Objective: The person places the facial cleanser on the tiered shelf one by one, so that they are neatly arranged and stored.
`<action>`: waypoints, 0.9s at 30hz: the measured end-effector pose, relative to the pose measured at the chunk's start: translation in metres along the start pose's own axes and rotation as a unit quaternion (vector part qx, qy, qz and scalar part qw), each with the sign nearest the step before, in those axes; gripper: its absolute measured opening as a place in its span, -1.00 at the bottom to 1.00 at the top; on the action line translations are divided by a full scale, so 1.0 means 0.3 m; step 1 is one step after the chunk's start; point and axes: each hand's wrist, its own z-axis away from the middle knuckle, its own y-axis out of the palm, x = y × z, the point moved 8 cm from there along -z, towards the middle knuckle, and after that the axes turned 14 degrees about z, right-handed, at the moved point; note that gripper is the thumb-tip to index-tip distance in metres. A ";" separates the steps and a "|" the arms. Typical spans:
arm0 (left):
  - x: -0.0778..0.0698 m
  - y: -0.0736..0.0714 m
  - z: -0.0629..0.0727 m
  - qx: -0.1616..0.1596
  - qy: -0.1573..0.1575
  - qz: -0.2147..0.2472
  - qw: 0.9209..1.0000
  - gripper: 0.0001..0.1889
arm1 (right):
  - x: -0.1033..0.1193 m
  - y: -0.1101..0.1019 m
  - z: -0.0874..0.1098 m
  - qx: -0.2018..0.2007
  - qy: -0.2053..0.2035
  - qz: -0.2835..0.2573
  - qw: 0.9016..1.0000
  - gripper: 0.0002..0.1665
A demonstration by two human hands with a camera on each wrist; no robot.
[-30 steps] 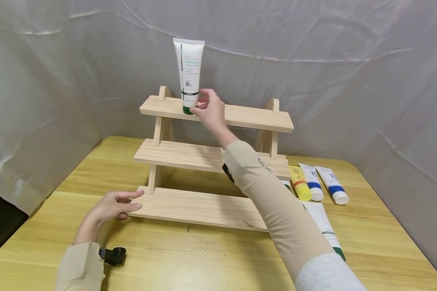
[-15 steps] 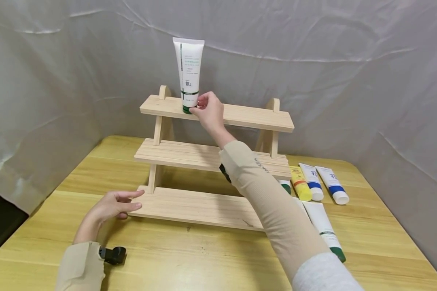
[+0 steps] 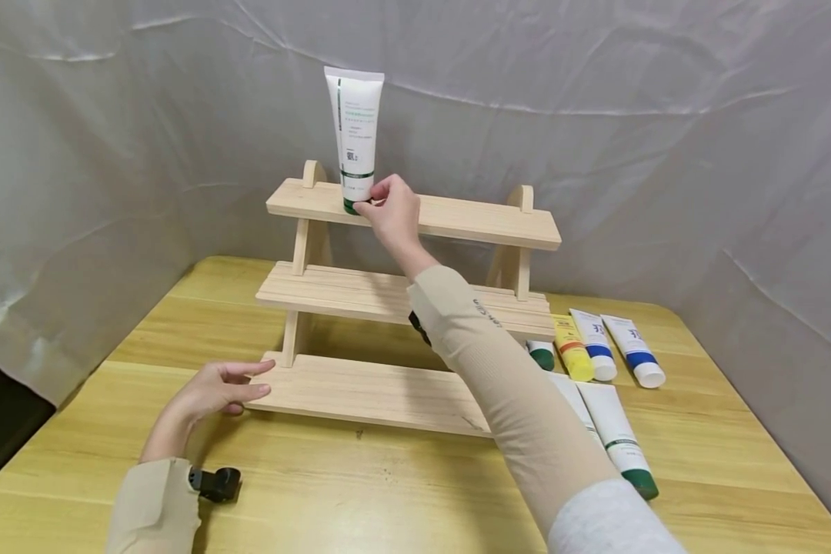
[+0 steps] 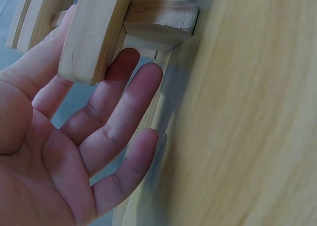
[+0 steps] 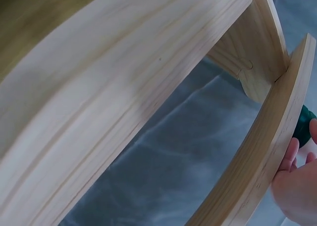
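A white tube (image 3: 355, 127) with a green cap stands upright, cap down, on the top tier of a three-tier wooden display rack (image 3: 374, 388), left of its middle. My right hand (image 3: 396, 215) pinches it low at the cap between thumb and fingers. The right wrist view catches only the green cap (image 5: 303, 124) and part of that hand at its right edge. At the left end of the bottom tier, my left hand (image 3: 208, 392) grips the board. Up close, in the left wrist view, thumb and fingers lie on either side of the board end (image 4: 91, 42).
Right of the rack lie a yellow tube (image 3: 572, 350), two white tubes with blue bands, one of them outermost (image 3: 633, 350), and white tubes with green caps, one nearer the front (image 3: 612, 431). My right forearm partly covers some. A grey cloth (image 3: 595, 138) hangs behind the table.
The right hand and the white tube have shifted slightly left along the top tier. My left hand has stayed on the bottom tier's end.
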 end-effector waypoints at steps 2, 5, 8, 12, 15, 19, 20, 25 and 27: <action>-0.001 -0.001 -0.001 -0.001 -0.002 0.003 1.000 -0.40 | 0.007 0.001 0.000 0.000 -0.004 0.007 1.000 -0.70; -0.004 -0.005 -0.005 -0.001 -0.003 0.004 1.000 -0.40 | 0.016 0.003 0.001 -0.002 -0.007 0.011 1.000 -0.70; -0.006 -0.001 -0.012 0.002 0.000 0.000 1.000 -0.41 | 0.015 -0.001 0.003 -0.011 -0.005 0.017 1.000 -0.70; -0.005 0.011 -0.016 0.006 0.001 0.000 1.000 -0.41 | 0.013 0.002 0.005 -0.016 -0.007 0.042 0.999 -0.73; -0.005 0.020 -0.020 0.010 0.001 0.002 1.000 -0.41 | 0.010 0.009 0.002 -0.008 -0.012 0.059 0.998 -0.77; -0.010 0.028 -0.026 0.012 0.001 0.003 1.000 -0.41 | 0.004 0.007 -0.001 0.006 -0.021 0.053 0.998 -0.79; -0.011 0.029 -0.027 0.012 0.001 0.003 1.000 -0.41 | 0.003 0.005 -0.001 0.009 -0.023 0.043 0.999 -0.79; -0.014 0.029 -0.023 0.018 0.000 -0.002 1.000 -0.41 | -0.003 -0.030 0.010 0.005 -0.041 -0.025 0.999 -0.80; -0.015 0.024 -0.020 0.020 0.002 -0.004 1.000 -0.41 | -0.013 -0.054 0.015 -0.002 -0.050 -0.054 0.997 -0.82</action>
